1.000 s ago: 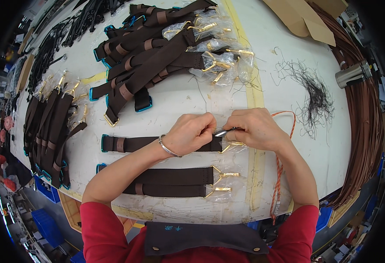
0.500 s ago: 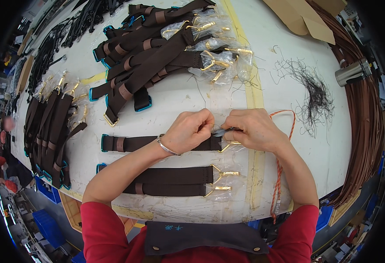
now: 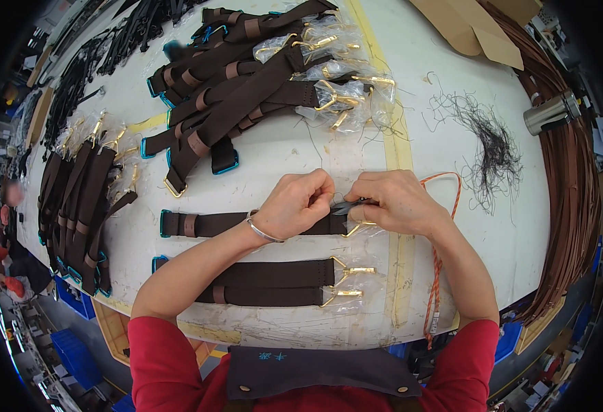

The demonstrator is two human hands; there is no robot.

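My left hand (image 3: 294, 206) is closed in a pinch over the upper strap, with a thin thread, barely visible, at its fingertips. My right hand (image 3: 399, 202) grips small thread snips (image 3: 342, 207), whose grey blades point left toward the pinch. Below both hands lies a dark brown webbing strap (image 3: 229, 224) with a blue-wrapped buckle on its left end and a gold snap hook (image 3: 360, 227) in clear plastic on its right. Nearer to me rests another brown strap (image 3: 274, 275), doubled, with gold hooks at its right end.
A heap of similar straps (image 3: 239, 96) lies at the far middle, another bundle (image 3: 75, 213) at the left. Loose black threads (image 3: 493, 151) are piled at right. An orange cord (image 3: 436, 275) runs beside my right forearm. Brown strips (image 3: 569, 206) and a metal cylinder (image 3: 552, 114) line the right edge.
The snips' blades have turned slightly and show darker beside the left fingertips. Both hands stay almost in place, and the straps lie as before.
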